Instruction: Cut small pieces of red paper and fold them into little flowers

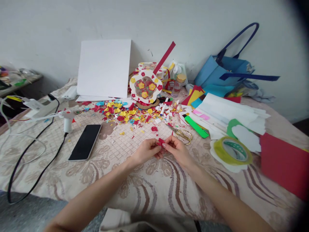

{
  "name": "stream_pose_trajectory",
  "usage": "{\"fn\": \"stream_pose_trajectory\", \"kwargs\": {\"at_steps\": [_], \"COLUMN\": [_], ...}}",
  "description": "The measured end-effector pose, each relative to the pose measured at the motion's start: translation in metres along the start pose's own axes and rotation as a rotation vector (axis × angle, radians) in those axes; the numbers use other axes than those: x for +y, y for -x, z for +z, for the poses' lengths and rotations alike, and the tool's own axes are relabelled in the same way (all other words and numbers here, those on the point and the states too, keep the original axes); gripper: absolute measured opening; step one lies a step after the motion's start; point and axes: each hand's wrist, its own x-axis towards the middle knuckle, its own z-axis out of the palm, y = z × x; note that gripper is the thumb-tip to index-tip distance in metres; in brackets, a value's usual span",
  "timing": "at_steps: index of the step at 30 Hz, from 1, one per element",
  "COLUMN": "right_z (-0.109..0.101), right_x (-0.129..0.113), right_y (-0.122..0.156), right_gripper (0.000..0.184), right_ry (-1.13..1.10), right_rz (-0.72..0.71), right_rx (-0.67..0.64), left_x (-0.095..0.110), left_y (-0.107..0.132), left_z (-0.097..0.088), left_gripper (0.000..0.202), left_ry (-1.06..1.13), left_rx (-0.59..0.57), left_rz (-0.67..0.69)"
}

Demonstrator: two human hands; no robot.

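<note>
Between my fingertips, just above the patterned cloth, is a small piece of red paper (161, 140). My left hand (150, 148) pinches it from one side, and my right hand (175, 148) pinches it from the other. Part of the paper is hidden behind the fingers. Right beyond my hands lie gold-handled scissors (185, 136) and a small red paper flower (154, 129). Farther back stands a round white paper piece (146, 87) decorated with red and yellow flowers, with a long red strip (164, 58) sticking up beside it.
Colourful paper scraps (125, 112) cover the table's middle. To the left are a black phone (85, 141), a white glue gun (67, 122) and its cord. A green utility knife (196, 126), yellow tape roll (232, 150), red paper (285, 164) and blue bag (224, 69) lie right. A white board (103, 67) leans behind.
</note>
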Motion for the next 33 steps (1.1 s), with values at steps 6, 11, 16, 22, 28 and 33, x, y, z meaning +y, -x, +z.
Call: {"fn": "stream_pose_trajectory", "kwargs": {"at_steps": [6,11,16,22,28,33], "right_z": [0.003,0.007,0.008,0.005,-0.001,0.004], "right_x": [0.006,0.009,0.003,0.001,0.0,0.001], "right_y": [0.001,0.0,0.001,0.0,0.0,0.004], "right_gripper": [0.022,0.02,0.02,0.016,0.019,0.017], "right_ry": [0.001,-0.073,-0.111,-0.034,-0.033,-0.019], "right_rz": [-0.021,-0.006,0.012,-0.02,-0.029,-0.035], "right_rx": [0.043,0.068,0.009,0.009,-0.029,-0.014], "left_x": [-0.003,-0.003,0.002,0.006,0.009,0.005], "left_y": [-0.001,-0.001,0.002,0.002,0.0,0.0], "left_z": [0.0,0.0,0.001,-0.002,-0.004,-0.003], "left_gripper": [0.021,0.013,0.009,0.008,0.017,0.032], "left_ry": [-0.022,-0.062,-0.073,-0.061,-0.024,-0.1], "left_rx": [0.003,0.05,0.022,-0.019,0.029,0.071], "left_rz": [0.025,0.022,0.004,-0.023,-0.039,-0.021]}}
